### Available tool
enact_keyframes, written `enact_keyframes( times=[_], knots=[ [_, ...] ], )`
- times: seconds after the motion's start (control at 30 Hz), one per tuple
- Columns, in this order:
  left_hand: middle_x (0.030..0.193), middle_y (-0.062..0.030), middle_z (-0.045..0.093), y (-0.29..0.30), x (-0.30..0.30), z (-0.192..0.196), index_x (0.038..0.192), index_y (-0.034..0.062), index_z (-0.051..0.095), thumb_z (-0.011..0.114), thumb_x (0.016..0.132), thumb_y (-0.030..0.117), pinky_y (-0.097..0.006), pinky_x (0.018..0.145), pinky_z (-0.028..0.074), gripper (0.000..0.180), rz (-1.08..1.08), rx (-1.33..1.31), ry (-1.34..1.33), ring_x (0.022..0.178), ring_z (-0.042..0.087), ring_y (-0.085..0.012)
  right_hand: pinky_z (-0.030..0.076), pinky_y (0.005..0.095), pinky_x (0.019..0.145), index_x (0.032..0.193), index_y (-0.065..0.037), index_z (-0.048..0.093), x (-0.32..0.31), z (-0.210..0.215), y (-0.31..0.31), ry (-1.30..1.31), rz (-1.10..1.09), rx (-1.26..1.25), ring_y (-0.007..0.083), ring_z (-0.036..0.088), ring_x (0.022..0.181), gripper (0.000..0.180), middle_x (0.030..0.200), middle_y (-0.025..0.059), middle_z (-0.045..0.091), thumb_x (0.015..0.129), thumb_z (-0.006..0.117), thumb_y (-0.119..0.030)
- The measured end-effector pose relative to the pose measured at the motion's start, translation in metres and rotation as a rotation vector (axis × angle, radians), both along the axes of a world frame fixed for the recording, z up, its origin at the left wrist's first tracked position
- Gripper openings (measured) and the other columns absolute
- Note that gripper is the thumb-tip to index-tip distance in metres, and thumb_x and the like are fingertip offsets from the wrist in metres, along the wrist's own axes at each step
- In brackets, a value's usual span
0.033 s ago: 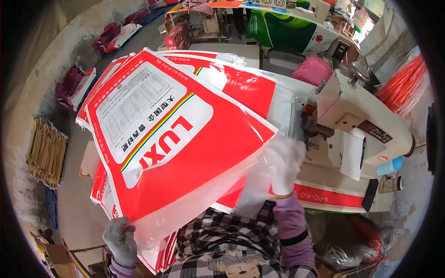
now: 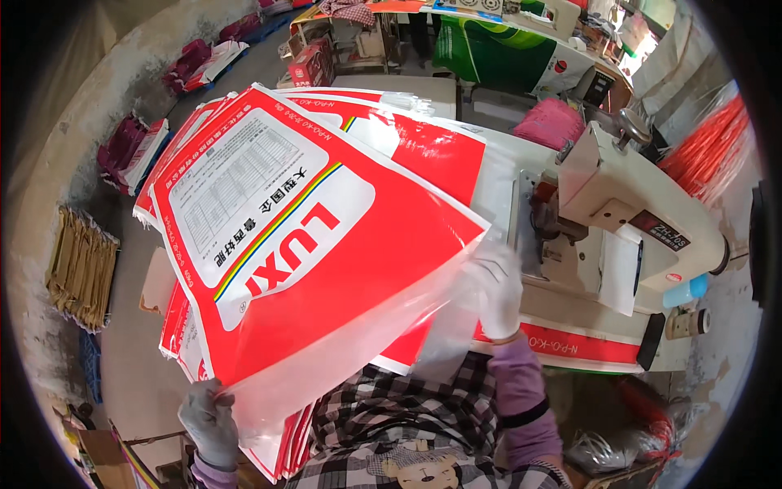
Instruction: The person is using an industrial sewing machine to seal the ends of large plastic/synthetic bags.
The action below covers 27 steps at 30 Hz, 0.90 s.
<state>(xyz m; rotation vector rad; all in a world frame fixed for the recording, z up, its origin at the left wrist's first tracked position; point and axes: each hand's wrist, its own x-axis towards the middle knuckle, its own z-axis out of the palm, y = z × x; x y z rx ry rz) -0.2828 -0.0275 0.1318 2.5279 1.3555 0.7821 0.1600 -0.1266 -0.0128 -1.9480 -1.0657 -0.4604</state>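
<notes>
Sack (image 2: 309, 244), red and white with a clear liner at its open end, hangs lifted above the stack of sacks (image 2: 423, 138) on our bench (image 2: 497, 171). Our left hand (image 2: 210, 424) grips its lower corner, our right hand (image 2: 497, 285) pinches the other. We judge it picked up but not yet at the sewing machine (image 2: 627, 212).

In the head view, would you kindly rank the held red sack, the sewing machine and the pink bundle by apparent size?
1. Red sack, though it is nearest the camera.
2. Sewing machine.
3. Pink bundle, though it is farthest away.
</notes>
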Motion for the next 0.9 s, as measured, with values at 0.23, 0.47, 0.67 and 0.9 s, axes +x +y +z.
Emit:
enact_keyframes(
  times=[0.23,0.47,0.67,0.9],
  knots=[
    [0.061,-0.0065,0.051,0.022,-0.036,-0.003,0.087,0.0083,0.059,0.080,0.069,0.025,-0.037,0.046,0.035,0.033,-0.188,0.213,0.393,0.050,0.051,-0.0258,0.048,0.0412,0.055,0.073,-0.007,0.067,0.040,-0.032,0.035,0.793,0.088,-0.032,0.0281,0.059,0.053,0.013,0.060,0.0110,0.057,0.068,0.071,-0.018],
    [0.074,-0.0065,0.058,0.021,-0.107,-0.042,0.122,0.0060,0.058,0.067,0.080,0.022,-0.042,0.065,0.045,0.047,-0.285,-0.053,0.740,0.071,0.059,-0.0269,0.041,0.0432,0.095,0.112,-0.013,0.062,0.055,0.053,0.055,-0.515,0.376,-0.304,0.0299,0.052,0.118,0.035,0.128,0.0125,0.055,0.077,0.059,-0.016],
    [0.090,-0.0107,0.061,0.376,-0.077,0.022,0.119,0.0044,0.058,0.062,0.084,0.020,-0.042,0.075,0.049,0.039,0.185,0.510,0.378,0.083,0.061,-0.0288,0.049,0.0406,0.075,0.092,-0.002,0.064,-0.149,0.129,0.059,-0.210,1.158,-0.067,0.0245,0.056,0.070,0.022,0.073,0.0080,0.059,0.074,0.058,-0.013],
    [0.109,-0.0125,0.064,0.302,0.459,-0.031,0.117,0.0083,0.060,0.056,0.084,0.014,-0.041,0.080,0.052,0.034,-0.905,0.683,0.037,0.096,0.064,-0.0305,0.051,0.0329,0.084,0.118,0.004,0.061,-0.077,-0.039,-0.098,1.128,0.115,0.288,0.0234,0.066,0.098,0.032,0.111,0.0152,0.067,0.090,0.053,-0.009]
  ],
)
